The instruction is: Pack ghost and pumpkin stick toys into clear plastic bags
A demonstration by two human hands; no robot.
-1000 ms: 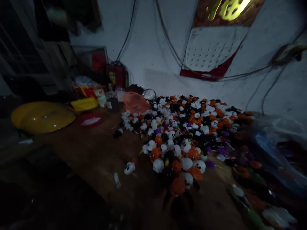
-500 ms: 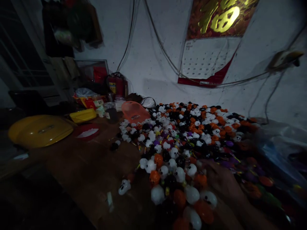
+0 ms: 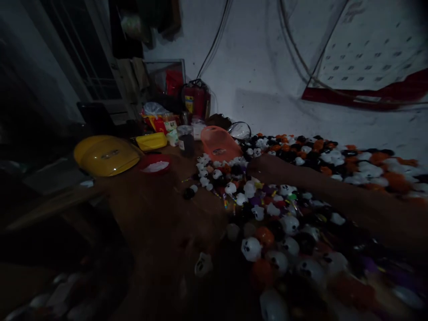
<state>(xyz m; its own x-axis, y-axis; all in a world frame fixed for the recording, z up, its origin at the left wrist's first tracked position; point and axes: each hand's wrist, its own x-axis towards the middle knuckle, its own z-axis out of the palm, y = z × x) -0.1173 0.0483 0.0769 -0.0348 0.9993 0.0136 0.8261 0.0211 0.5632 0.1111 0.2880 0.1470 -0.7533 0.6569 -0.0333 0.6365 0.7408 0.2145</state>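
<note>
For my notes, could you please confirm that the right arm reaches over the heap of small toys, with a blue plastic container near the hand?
Not quite: the right arm does reach over the heap, but the plastic container near the hand is orange, not blue, as the head view shows.

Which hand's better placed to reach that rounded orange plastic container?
Probably the right: its arm reaches across the pile of small white, orange and black toys, putting the right hand near the orange container. No left hand is discernible.
</note>
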